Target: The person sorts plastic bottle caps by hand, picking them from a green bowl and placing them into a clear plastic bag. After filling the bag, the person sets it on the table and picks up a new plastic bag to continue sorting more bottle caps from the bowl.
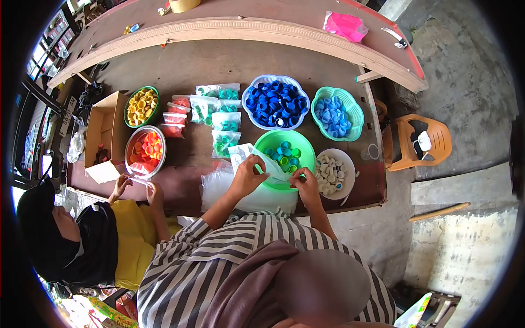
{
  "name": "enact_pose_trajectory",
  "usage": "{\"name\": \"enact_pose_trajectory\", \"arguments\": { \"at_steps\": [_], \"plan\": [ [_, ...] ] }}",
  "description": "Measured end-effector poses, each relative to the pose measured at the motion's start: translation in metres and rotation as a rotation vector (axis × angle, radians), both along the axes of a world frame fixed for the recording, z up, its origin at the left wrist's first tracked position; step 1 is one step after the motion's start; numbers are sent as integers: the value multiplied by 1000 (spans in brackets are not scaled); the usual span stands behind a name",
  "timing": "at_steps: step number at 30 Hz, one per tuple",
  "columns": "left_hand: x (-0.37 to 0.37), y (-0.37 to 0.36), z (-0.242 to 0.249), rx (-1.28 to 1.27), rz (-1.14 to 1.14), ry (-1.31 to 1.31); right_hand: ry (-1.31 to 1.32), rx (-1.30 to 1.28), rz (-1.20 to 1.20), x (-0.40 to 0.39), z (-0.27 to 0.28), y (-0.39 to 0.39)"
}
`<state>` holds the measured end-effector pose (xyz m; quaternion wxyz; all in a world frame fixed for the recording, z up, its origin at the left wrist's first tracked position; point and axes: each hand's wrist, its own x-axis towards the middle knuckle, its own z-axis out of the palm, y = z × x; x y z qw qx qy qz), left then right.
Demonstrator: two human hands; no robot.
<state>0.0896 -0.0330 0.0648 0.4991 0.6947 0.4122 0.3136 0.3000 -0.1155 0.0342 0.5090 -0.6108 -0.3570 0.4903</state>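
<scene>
Between my hands a clear plastic bag (272, 166) stretches over the near part of a green bowl (307, 143), which holds teal and green caps. My left hand (249, 176) is closed on the bag, thumb and fingers pinched together. At the bowl's near right rim, my right hand (305, 181) has its fingers pressed together near the bag's edge; what is between them is too small to make out. A stack of empty clear bags (219, 187) lies under my left wrist. Right of the green bowl sits a white bowl (350, 188) of whitish caps.
Behind are basins of dark blue caps (276, 101) and light blue caps (332, 116). Filled bags (225, 141) lie left of centre. A co-worker (131, 235) sits left, near a bowl of orange caps (146, 150) and a cardboard box (104, 126). A clear cup (372, 152) stands right.
</scene>
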Motion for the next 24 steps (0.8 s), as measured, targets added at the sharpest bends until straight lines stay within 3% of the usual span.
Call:
{"name": "enact_pose_trajectory", "arguments": {
  "at_steps": [1,3,4,8,11,12,14,16,17,19,23,24],
  "plan": [
    [1,-2,2,-4,-2,3,-41,-1,38,-1,-1,-2],
    [8,-4,6,264,103,144,-193,54,121,-4,2,-4],
    [8,-5,8,282,94,167,-346,110,205,-6,5,-5],
    [8,-5,13,324,-19,181,-443,61,218,-14,16,-4],
    [7,-6,33,394,-14,79,-356,62,205,-10,18,-1],
    [4,-1,24,336,-119,143,-234,21,198,-9,25,-1],
    [3,0,9,345,-132,142,-113,-20,194,-5,28,-2],
    [5,1,0,327,-185,162,167,-88,176,-2,28,-3],
    [6,-1,-4,327,-182,161,165,-89,179,-1,28,-4],
    [12,-3,-2,324,-202,283,361,-122,183,0,32,-4],
    [22,-3,-12,434,-170,278,363,-115,179,-2,34,-6],
    [23,-4,-10,439,-177,283,255,-119,188,-3,38,-6]
  ]
}}
